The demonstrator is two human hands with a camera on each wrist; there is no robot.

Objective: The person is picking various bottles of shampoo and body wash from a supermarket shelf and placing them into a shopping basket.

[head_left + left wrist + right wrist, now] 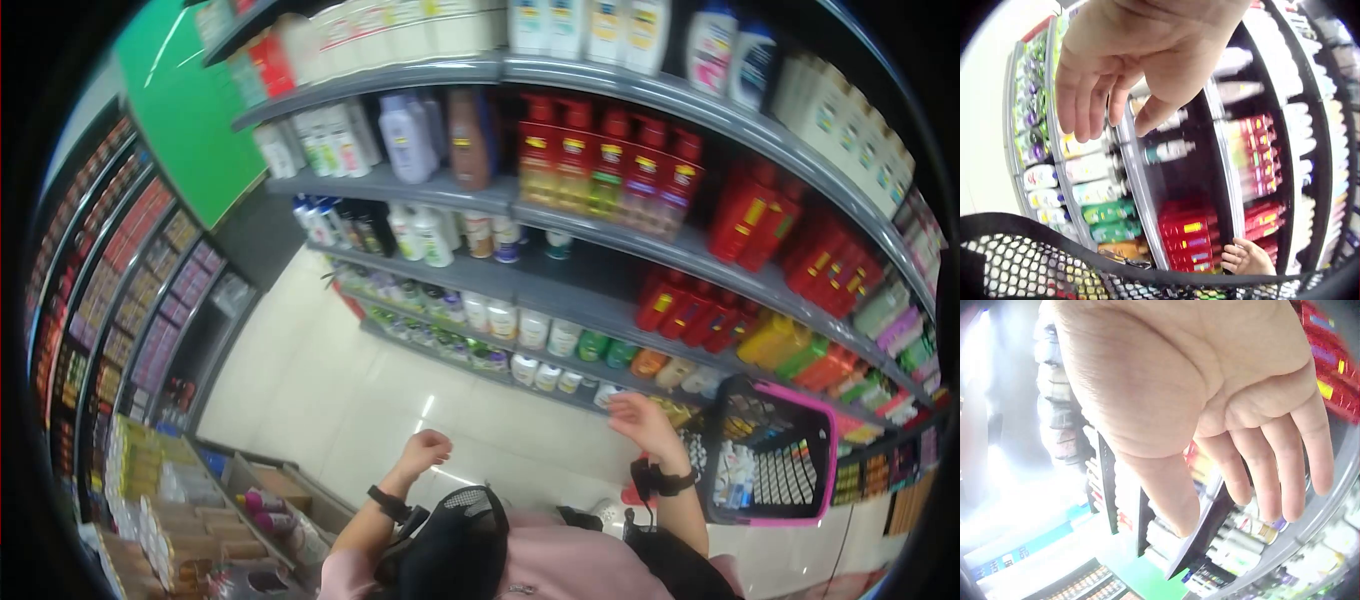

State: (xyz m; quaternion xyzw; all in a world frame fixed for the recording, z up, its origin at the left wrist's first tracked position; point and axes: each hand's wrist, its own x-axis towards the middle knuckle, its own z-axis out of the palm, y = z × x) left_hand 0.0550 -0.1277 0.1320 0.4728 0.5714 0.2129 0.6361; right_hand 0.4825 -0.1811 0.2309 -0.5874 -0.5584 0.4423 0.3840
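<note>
My left hand [425, 452] is held over the pale floor, low in front of the body, with nothing in it. The left wrist view shows that hand [1141, 69] from close up, its fingers relaxed and pointing down. Farther right, my right hand [643, 420] is raised before the lower shelves, also holding nothing. Its palm and loosely extended fingers fill much of the right wrist view, where the hand [1210, 412] overlaps shelves of bottles behind. Nearest the right forearm is a black shopping basket [828, 455] with a pink rim and several goods inside.
Curved grey shelves [590, 215] carry rows of bottles, among them red pump bottles [613, 150] and red bottles [690, 310] lower down. Another stocked rack [130, 260] stands left. Boxed goods [180, 510] sit at lower left. Black mesh [1010, 256] crosses the left wrist view's bottom.
</note>
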